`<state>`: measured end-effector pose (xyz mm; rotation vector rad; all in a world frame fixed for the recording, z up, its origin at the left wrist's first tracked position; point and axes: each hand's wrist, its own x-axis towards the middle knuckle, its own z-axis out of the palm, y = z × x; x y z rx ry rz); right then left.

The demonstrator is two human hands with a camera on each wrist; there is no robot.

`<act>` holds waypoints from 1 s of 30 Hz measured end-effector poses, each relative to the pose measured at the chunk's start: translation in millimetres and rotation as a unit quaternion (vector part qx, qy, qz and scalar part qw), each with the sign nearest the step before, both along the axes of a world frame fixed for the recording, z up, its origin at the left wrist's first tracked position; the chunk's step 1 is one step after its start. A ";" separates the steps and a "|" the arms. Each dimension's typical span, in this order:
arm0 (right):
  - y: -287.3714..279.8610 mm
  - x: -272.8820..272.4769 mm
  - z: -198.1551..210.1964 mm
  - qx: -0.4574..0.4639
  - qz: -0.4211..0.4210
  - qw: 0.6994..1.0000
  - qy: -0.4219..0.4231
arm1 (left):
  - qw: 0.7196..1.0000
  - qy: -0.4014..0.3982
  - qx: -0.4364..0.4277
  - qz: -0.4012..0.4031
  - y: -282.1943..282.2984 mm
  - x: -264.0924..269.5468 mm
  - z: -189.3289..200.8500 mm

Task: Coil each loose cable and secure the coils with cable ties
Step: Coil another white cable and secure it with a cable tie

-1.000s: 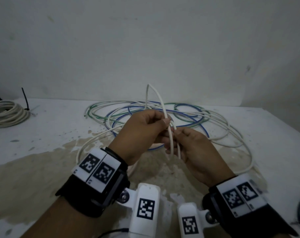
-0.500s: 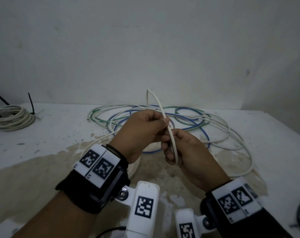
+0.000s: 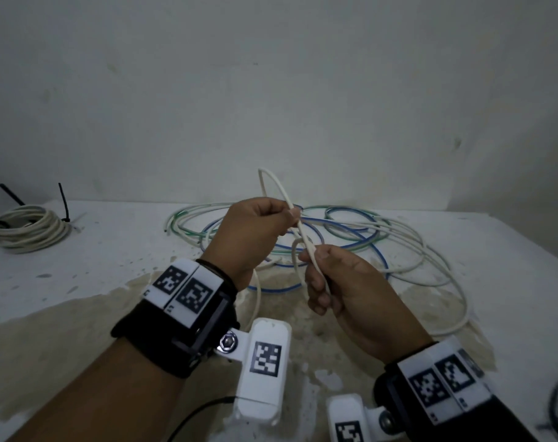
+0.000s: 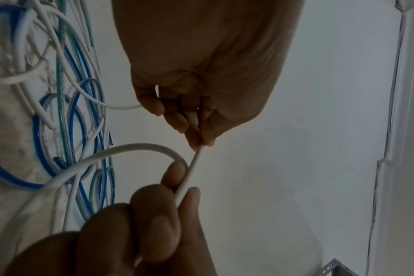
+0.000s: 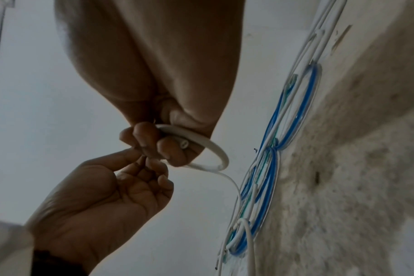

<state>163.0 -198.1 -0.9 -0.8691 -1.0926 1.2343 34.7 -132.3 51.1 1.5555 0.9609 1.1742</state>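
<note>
Stained white worktop (image 3: 80, 282), loose cables (image 3: 399, 237) at 12 o'clock. Left hand (image 3: 255, 231) and right hand (image 3: 351, 291) each pinch white cable (image 3: 279, 186). Light, springy, likely uncoils; hold near end.

There are two hands (image 3: 255, 231), one tied white coil (image 3: 29, 229), two black cable ties (image 3: 64, 202) on it, and one bench (image 3: 112, 250).

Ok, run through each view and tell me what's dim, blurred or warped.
Head view: dim and flat, edges bowed by the wide lens, thin white cable sharp. Left wrist view: near fingers soft, blue and green loose cables smeared. Right wrist view: murky, stained tabletop tilted upright.
</note>
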 end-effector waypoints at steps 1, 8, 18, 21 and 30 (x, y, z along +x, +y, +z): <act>-0.8 0.5 0.7 0.001 0.007 1.000 0.000 | 1.000 -0.007 -0.001 0.002 0.9 -0.4 1.1; -6.2 6.9 12.1 -0.011 0.069 0.997 0.029 | 1.000 -0.027 0.011 -0.001 1.1 3.9 7.9; -31.2 20.4 84.7 0.035 0.073 0.992 0.099 | 0.947 0.107 0.299 -0.043 9.8 25.7 41.9; -37.2 29.8 108.0 0.043 0.057 0.989 0.133 | 0.947 0.072 0.309 -0.060 10.3 41.1 47.9; -64.5 104.4 182.8 0.153 -0.065 0.950 0.264 | 0.926 0.170 0.336 -0.022 15.1 47.0 33.3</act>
